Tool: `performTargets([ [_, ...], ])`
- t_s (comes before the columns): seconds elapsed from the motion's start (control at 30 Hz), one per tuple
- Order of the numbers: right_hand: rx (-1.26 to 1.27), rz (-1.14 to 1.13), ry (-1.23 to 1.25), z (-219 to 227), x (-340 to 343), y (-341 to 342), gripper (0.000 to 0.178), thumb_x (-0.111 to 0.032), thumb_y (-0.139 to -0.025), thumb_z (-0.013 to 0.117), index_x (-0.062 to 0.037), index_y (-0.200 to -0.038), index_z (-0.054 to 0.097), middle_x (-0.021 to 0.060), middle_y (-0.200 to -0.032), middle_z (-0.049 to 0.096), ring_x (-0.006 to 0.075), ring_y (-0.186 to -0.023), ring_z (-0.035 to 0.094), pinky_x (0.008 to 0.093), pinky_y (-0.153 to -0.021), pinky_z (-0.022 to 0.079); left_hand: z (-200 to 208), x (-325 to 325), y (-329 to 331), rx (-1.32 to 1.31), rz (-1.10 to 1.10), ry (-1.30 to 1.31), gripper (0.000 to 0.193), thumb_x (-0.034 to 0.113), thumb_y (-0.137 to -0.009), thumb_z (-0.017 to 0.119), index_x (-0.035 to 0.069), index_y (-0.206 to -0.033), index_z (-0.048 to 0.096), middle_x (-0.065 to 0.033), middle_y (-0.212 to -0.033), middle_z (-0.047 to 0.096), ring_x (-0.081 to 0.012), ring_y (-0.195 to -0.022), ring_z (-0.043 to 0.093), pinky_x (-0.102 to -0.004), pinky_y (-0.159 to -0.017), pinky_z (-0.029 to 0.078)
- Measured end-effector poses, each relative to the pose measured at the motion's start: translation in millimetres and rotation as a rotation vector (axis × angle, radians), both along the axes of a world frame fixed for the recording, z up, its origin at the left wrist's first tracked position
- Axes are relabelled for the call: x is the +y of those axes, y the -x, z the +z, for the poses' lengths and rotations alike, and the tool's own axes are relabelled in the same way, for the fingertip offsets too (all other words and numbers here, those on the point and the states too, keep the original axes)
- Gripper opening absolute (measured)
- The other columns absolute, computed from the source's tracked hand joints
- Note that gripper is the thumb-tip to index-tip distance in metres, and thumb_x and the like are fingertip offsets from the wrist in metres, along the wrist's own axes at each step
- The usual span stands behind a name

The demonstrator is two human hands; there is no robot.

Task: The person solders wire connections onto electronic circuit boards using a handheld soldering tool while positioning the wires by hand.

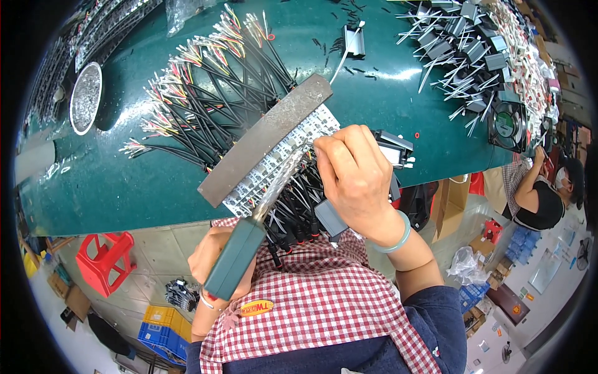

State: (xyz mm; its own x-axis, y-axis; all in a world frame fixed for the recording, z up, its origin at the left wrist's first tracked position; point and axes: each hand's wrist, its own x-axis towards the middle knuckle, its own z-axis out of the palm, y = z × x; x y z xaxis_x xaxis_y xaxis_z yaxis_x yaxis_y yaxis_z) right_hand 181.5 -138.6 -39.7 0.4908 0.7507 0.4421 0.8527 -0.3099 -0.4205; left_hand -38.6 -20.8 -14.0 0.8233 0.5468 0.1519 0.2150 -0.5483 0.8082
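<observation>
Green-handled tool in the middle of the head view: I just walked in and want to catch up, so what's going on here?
Someone in a red-checked apron is at a green table. Their left hand holds the green-handled tool, its metal barrel slanting over white circuit boards. The right hand has its fingers pinched near the barrel's far end; whatever they hold is too small to tell. A metal bar lies along the boards, with black cables fanned out beyond.

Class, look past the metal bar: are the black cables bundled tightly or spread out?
Spread out: the black cables fan away from the metal bar, their colourful wire ends in a wide arc across the green table.
</observation>
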Motion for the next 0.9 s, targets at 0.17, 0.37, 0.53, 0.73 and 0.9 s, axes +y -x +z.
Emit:
performTargets([
  [0.17,-0.002,0.001,0.009,0,-1,0,0.016,0.002,-0.072,0.068,-0.0022,-0.085,0.060,0.0081,-0.078,0.048,0.0239,-0.070,0.054,0.0347,-0.053,0.044,-2,-3,14,0.048,0.064,0.034,0.025,0.005,-0.075,0.076,-0.002,-0.097,0.069,-0.0142,-0.084,0.067,-0.0257,-0.070,0.065,-0.0343,-0.064,0.051],
  [0.37,0.016,0.004,0.048,12,0,-5,0.014,0.001,-0.073,0.066,-0.0034,-0.085,0.060,0.0075,-0.080,0.050,0.0239,-0.071,0.055,0.0349,-0.057,0.046,-1,-2,10,-0.002,0.084,0.010,0.023,-0.005,-0.066,0.075,-0.006,-0.088,0.071,-0.0179,-0.090,0.070,-0.0309,-0.077,0.072,-0.0345,-0.070,0.058],
  [0.53,-0.082,0.068,0.189,42,6,-57,0.017,0.001,-0.076,0.072,-0.0035,-0.092,0.066,0.0092,-0.087,0.060,0.0263,-0.080,0.061,0.0364,-0.067,0.050,-6,-2,14,0.004,0.136,-0.025,0.023,-0.002,-0.069,0.076,-0.004,-0.091,0.072,-0.0189,-0.091,0.070,-0.0325,-0.078,0.072,-0.0360,-0.070,0.058],
  [0.73,-0.250,0.431,0.223,7,30,-123,0.017,-0.002,-0.074,0.061,-0.0056,-0.090,0.067,0.0050,-0.088,0.062,0.0227,-0.092,0.060,0.0365,-0.079,0.047,-11,46,37,-0.322,0.552,-0.097,0.032,0.004,-0.089,0.067,-0.004,-0.119,0.062,-0.0083,-0.107,0.062,-0.0152,-0.085,0.056,-0.0281,-0.073,0.046],
  [0.9,-0.294,0.529,0.353,13,31,-128,0.017,-0.003,-0.074,0.061,-0.0069,-0.089,0.067,0.0042,-0.084,0.059,0.0222,-0.090,0.060,0.0358,-0.079,0.046,4,141,41,-0.196,0.990,-0.181,0.026,-0.001,-0.085,0.070,-0.009,-0.110,0.066,-0.0094,-0.099,0.067,-0.0071,-0.060,0.050,-0.0215,-0.052,0.038],
])
